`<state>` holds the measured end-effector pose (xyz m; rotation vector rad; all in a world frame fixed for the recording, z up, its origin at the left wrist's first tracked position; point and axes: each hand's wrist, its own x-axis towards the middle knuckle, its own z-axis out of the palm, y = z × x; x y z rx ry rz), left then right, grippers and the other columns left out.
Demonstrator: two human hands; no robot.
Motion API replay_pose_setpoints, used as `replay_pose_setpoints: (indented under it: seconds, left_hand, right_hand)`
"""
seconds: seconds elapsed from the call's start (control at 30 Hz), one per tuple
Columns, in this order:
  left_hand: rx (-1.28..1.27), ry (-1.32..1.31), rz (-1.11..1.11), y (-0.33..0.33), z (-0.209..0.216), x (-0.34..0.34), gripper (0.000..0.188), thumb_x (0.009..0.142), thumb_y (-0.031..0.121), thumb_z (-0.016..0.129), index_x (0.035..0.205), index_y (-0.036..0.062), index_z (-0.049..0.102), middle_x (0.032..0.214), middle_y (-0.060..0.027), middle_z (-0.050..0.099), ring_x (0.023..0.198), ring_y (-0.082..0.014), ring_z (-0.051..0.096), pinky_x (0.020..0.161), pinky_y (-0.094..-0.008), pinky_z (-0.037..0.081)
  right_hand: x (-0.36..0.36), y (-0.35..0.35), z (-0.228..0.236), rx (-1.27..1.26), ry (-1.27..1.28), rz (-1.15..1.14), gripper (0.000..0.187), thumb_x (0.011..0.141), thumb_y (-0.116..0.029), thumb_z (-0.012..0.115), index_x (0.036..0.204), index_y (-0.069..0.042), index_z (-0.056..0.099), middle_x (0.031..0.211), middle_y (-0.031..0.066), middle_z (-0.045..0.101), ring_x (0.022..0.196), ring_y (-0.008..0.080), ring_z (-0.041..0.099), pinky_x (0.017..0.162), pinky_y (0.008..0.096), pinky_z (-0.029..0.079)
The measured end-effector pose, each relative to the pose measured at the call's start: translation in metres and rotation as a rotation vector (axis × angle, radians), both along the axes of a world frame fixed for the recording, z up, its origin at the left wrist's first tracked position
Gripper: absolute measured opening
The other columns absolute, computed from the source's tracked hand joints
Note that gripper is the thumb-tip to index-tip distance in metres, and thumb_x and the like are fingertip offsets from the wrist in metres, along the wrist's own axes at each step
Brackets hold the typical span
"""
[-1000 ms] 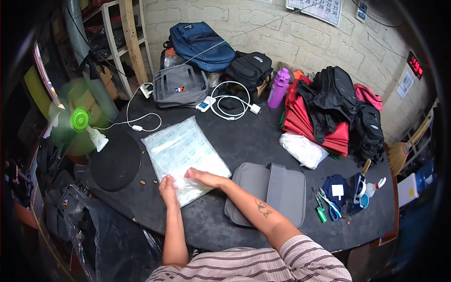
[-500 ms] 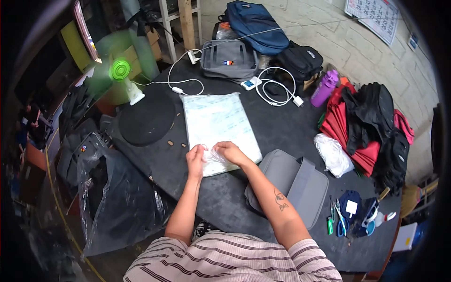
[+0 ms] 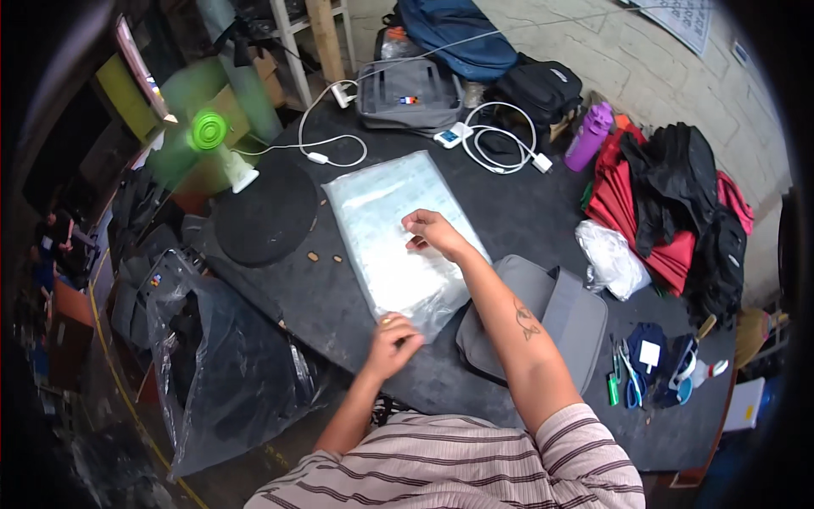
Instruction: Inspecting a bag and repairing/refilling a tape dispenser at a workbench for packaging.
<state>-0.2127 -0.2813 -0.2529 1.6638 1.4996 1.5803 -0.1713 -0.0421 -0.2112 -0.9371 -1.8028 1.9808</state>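
The left hand (image 3: 392,346) is curling its fingers at six o'clock of a plastic-wrapped package (image 3: 386,254); whether they are gripping the wrap cannot be told. The right hand (image 3: 434,235) is bending its fingers over the package's middle, and any pinch or contact is staying unclear. The package is lying flat on a black table (image 3: 530,212), glare washing out its faint printing. Toward four o'clock, the right forearm (image 3: 530,331) is partly hiding a gray bag (image 3: 566,318); farther out, a white label (image 3: 649,355) is showing, unreadably small. At ten, a green fan's (image 3: 209,129) blades are blurring. At twelve, a gray case (image 3: 411,112) is displaying a small coloured tag (image 3: 409,100). At one, a black bag (image 3: 538,93) is bearing illegible pale lettering. Toward two, the view's upper edge is cropping a printed wall sheet (image 3: 682,21).
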Motion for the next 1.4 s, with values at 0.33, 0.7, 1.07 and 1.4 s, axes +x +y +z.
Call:
replay_pose_setpoints:
  seconds: [0.33,0.7,1.07,1.4]
  left_hand:
    - [-0.225,-0.024,0.222,-0.002,0.052,-0.043,0.014,0.085,0.011,0.062,0.092,0.0002,0.066,0.078,-0.0109,0.062,0.071,-0.0152,0.058,0.063,-0.0264,0.045]
    - [-0.167,0.502,0.391,0.047,0.025,-0.070,0.012,0.080,0.017,0.065,0.083,0.0069,0.071,0.103,-0.0061,0.066,0.111,-0.0271,0.053,0.102,-0.0475,0.027]
    - [0.063,0.007,0.542,0.045,0.039,-0.061,0.005,0.073,-0.001,0.064,0.077,-0.0043,0.063,0.073,-0.0111,0.060,0.066,-0.0216,0.059,0.059,-0.0275,0.044]
    - [-0.301,-0.871,0.376,0.032,-0.011,-0.111,0.045,0.085,0.036,0.051,0.124,0.0133,0.052,0.115,-0.0052,0.052,0.101,-0.0161,0.048,0.085,-0.0328,0.038]
  right_hand:
    - [0.090,-0.063,0.024,1.271,-0.977,0.115,0.034,0.072,-0.025,0.070,0.102,-0.011,0.063,0.098,0.0169,0.064,0.096,0.0290,0.062,0.084,0.0496,0.042]
    - [0.076,-0.105,0.054,1.025,0.084,-0.366,0.011,0.081,0.001,0.053,0.092,0.000,0.054,0.086,0.0197,0.056,0.080,0.0396,0.056,0.070,0.0442,0.045]
    - [0.007,-0.109,-0.021,1.232,-1.008,0.323,0.026,0.078,-0.014,0.059,0.102,-0.008,0.065,0.095,0.0087,0.068,0.081,0.0213,0.066,0.048,0.0414,0.049]
    - [0.007,-0.117,-0.003,1.678,-0.546,0.403,0.015,0.072,-0.016,0.059,0.081,-0.008,0.068,0.089,0.0081,0.062,0.092,0.0210,0.057,0.076,0.0378,0.043]
